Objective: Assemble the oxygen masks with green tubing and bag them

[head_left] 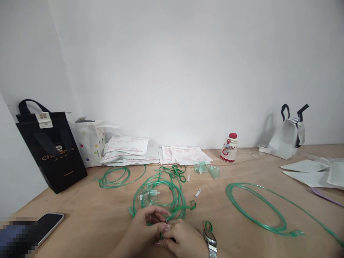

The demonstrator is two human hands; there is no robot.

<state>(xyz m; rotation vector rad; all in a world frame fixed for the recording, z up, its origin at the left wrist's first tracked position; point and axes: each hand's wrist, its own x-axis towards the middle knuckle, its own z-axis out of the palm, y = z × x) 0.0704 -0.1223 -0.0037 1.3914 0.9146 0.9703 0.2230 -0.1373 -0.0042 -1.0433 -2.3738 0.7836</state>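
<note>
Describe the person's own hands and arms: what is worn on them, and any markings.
The left hand and the right hand are both bare, with no gloves. The nails look long, with pale, glossy tips. A silver metal watch with a mesh-like band sits on the right wrist. No sleeves show on the short stretches of forearm in view, and no markings are visible.
</note>
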